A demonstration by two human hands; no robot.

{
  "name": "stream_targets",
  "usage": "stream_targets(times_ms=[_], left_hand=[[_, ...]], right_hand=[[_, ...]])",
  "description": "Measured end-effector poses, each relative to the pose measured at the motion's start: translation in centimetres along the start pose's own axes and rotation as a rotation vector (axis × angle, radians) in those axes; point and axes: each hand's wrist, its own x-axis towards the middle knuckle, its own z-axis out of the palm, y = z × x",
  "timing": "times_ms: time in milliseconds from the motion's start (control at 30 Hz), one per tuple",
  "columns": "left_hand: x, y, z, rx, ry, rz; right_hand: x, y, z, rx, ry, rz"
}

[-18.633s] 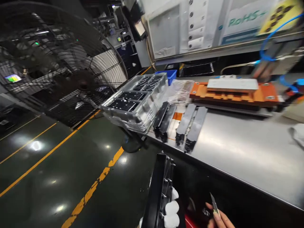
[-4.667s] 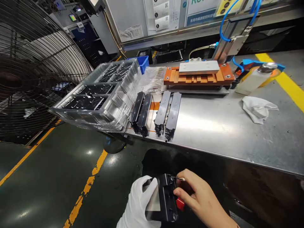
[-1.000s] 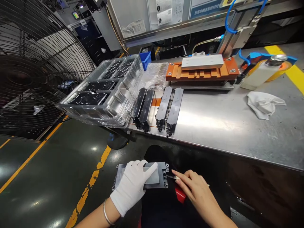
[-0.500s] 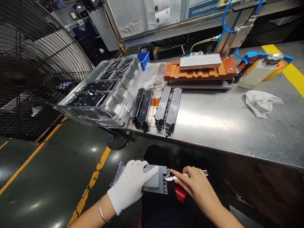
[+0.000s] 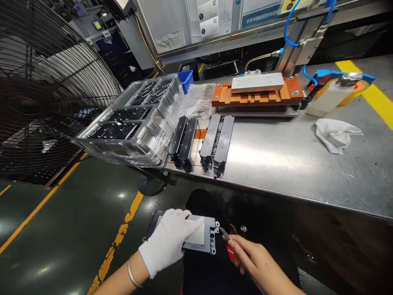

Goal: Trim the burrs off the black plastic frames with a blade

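Note:
My left hand (image 5: pixel 170 235), in a white glove, grips a flat grey plastic part (image 5: pixel 209 224) above my lap. Its thumb lies across the raised panel on the part's face. At the part's right end are small round holes and notches. My bare right hand (image 5: pixel 253 256) is closed on a craft knife (image 5: pixel 225 234), with its blade pointing up and left at the notched end. The blade tip is close to the upper corner; whether it touches cannot be made out. Most of the knife's handle is hidden in my fingers.
Several dark plastic parts (image 5: pixel 223 143) stand near the edge of the metal table (image 5: pixel 276 155). Left of them is a plastic-wrapped crate (image 5: pixel 150 131) of black parts. Behind sits an orange fixture (image 5: pixel 259 96); a white cloth (image 5: pixel 337 133) lies right. A large fan (image 5: pixel 39 94) stands left.
My right hand has turned and its fingers have curled further round the knife. The blade now tilts up toward the part's upper right corner. My left hand keeps its hold.

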Motion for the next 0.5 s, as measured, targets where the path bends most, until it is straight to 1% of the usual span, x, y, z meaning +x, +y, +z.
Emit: stream_targets(times_ms=[67, 100, 200, 267, 500], left_hand=[[0.0, 0.3, 0.8, 0.019, 0.031, -0.035], [0.0, 0.4, 1.2, 0.024, 0.049, -0.048], [-0.1, 0.6, 1.9, 0.027, 0.101, -0.066], [-0.2, 0.7, 2.1, 0.033, 0.119, -0.070], [-0.1, 0.8, 2.1, 0.037, 0.180, -0.073]], right_hand=[[-0.4, -0.3, 1.0, 0.187, -0.086, 0.137], [-0.4, -0.4, 1.5, 0.234, -0.094, 0.163], [-0.2, -0.4, 2.6, 0.260, -0.054, 0.177], [0.1, -0.5, 2.9, 0.254, -0.056, 0.181], [0.4, -0.9, 2.4, 0.275, -0.053, 0.199]])
